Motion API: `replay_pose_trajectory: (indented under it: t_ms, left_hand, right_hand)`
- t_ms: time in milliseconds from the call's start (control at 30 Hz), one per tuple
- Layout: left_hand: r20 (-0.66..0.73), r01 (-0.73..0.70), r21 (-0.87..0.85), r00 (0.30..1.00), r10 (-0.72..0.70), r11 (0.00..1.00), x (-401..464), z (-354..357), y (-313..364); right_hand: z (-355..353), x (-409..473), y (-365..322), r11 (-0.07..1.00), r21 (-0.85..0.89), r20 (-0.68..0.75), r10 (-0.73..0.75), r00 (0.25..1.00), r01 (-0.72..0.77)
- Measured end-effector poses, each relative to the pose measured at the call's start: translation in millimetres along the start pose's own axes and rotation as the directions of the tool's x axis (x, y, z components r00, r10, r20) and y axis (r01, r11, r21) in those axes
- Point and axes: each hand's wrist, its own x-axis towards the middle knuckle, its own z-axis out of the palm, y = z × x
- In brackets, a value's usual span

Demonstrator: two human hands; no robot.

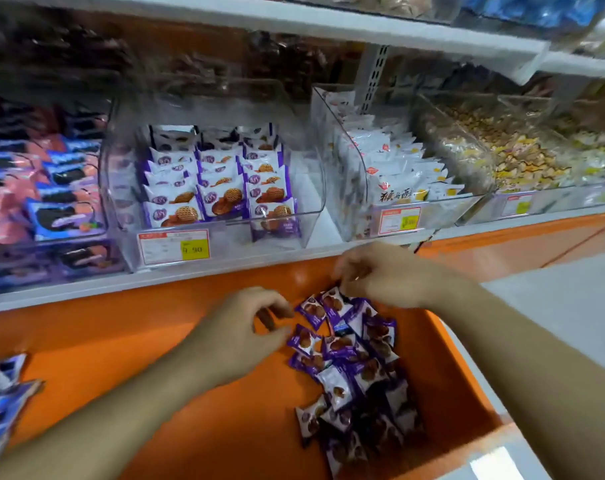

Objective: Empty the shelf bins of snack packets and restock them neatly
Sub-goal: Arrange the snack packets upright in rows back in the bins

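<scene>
Price label white-red, yellow tag reading 9.90. Slotted metal upright behind shelf. Grey floor at right.

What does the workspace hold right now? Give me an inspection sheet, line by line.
Surface: orange ledge below the white shelf edge.
Job's things: loose purple packets piled on the ledge; clear bin holds three neat rows of purple packets, with its right side bare.
Clutter: blue and white packets at the ledge's left edge.
Hands: left hand hovers beside the pile, fingers loosely curled, holding nothing; right hand pinches a packet at the pile's top.
Cables: nothing seen.
Surroundings: white packets bin to the right, mixed sweets bin beyond, dark biscuit packs left, yellow price tag.
</scene>
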Motion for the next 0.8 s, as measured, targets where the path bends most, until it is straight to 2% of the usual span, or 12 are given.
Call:
replay_pose_trajectory:
  t_ms: [100, 233, 333, 433, 567, 667, 733, 800]
  left_hand:
    - [0.043, 0.097, 0.036, 0.994, -0.098, 0.995, 15.8, 47.1, -39.9]
    - [0.039, 0.278, -0.002, 0.96, -0.278, 0.961, 53.6, 104.7, -80.3]
    - [0.138, 0.37, 0.025, 0.919, -0.369, 0.929, 78.5, 138.6, -103.7]
    - [0.265, 0.355, 0.009, 0.901, -0.344, 0.935, 90.5, 160.0, -112.8]
    - [0.177, 0.383, -0.103, 0.915, -0.362, 0.918, 89.3, 175.9, -127.0]
    - [0.088, 0.411, -0.175, 0.912, -0.401, 0.895, 84.7, 174.4, -131.0]
    - [0.033, 0.441, -0.21, 0.895, -0.444, 0.873, 80.3, 165.3, -131.9]
    - [0.008, 0.463, -0.235, 0.88, -0.475, 0.854, 70.5, 148.6, -128.6]
  right_hand:
    - [41.9, 23.2, 53.3, 0.985, -0.125, 0.048, 0.13, 0.99, -0.123]
    - [84.1, 42.1, 119.3, 0.931, -0.342, 0.021, 0.146, 0.989, -0.13]
    - [100.8, 53.4, 147.1, 0.807, -0.586, 0.149, 0.201, 0.968, -0.077]
    - [118.0, 62.1, 154.5, 0.689, -0.725, 0.204, 0.236, 0.95, -0.016]
    - [134.1, 67.6, 158.4, 0.692, -0.721, 0.177, 0.24, 0.954, -0.04]
    - [135.0, 61.3, 157.2, 0.757, -0.649, 0.156, 0.227, 0.961, -0.073]
    - [128.9, 56.1, 153.7, 0.852, -0.508, 0.078, 0.193, 0.978, -0.127]
    - [120.7, 52.3, 146.7, 0.954, -0.25, -0.04, 0.158, 0.987, -0.163]
